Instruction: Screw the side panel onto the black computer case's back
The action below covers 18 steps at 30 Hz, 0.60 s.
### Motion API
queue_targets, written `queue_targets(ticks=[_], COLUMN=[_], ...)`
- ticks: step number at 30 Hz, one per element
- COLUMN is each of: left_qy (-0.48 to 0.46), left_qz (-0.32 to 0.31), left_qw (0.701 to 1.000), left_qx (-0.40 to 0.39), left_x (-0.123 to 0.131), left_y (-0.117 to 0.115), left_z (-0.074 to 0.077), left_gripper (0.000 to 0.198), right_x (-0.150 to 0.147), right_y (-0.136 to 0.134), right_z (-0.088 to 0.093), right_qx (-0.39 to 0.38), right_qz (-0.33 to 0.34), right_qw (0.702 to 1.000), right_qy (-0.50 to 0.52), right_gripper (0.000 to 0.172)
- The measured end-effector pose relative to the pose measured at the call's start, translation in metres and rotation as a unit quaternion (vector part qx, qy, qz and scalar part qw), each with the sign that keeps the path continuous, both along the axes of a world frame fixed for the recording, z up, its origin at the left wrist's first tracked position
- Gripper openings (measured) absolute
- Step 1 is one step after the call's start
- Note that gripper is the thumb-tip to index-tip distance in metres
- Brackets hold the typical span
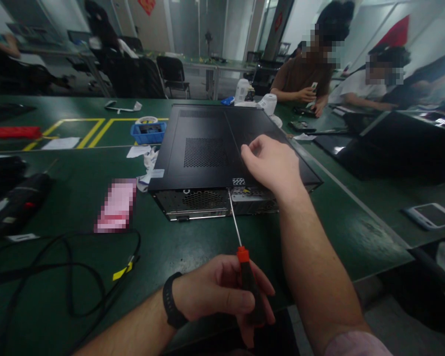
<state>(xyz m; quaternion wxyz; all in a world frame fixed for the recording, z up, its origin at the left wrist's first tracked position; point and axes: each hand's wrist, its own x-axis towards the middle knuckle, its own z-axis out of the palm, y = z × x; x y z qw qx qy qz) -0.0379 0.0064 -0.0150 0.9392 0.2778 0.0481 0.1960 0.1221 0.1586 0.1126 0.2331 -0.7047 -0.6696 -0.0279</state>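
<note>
A black desktop computer case lies flat on the green table, its rear panel facing me. My left hand is wrapped around the dark handle of a screwdriver with a red collar. The screwdriver's thin shaft points up to the rear edge of the case, and its tip meets the edge near the middle. My right hand rests on the case's top cover with curled fingers, thumb and forefinger drawn together. Whatever may be between those fingers is hidden.
A blue bin with small parts and crumpled paper sit left of the case. Nearer are a blurred pink item, black cables and a black power tool. A phone-like device lies right. Co-workers sit across.
</note>
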Motion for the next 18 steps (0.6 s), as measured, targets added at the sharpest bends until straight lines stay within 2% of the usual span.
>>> queue_targets(ticks=[7,13,18], left_qy=[0.018,-0.023,-0.011], left_qz=[0.003,0.003,-0.004], left_qw=[1.0,0.999,1.0], left_qx=[0.016,0.025,0.018], left_x=[-0.0018,0.0016,0.0008], left_y=[-0.0006,-0.0003,0.0005], left_z=[0.0012,-0.0039,0.0006], left_gripper=[0.04,0.04,0.041], right_x=[-0.001,-0.0012,0.0], right_y=[-0.0001,-0.0007,-0.0001], right_z=[0.0009,0.0007,-0.0004], right_qx=[0.001,-0.001,0.007], right_qz=[0.0,-0.002,0.002], right_qw=[1.0,1.0,1.0], right_qy=[-0.006,-0.005,-0.006], right_gripper=[0.034,0.035,0.036])
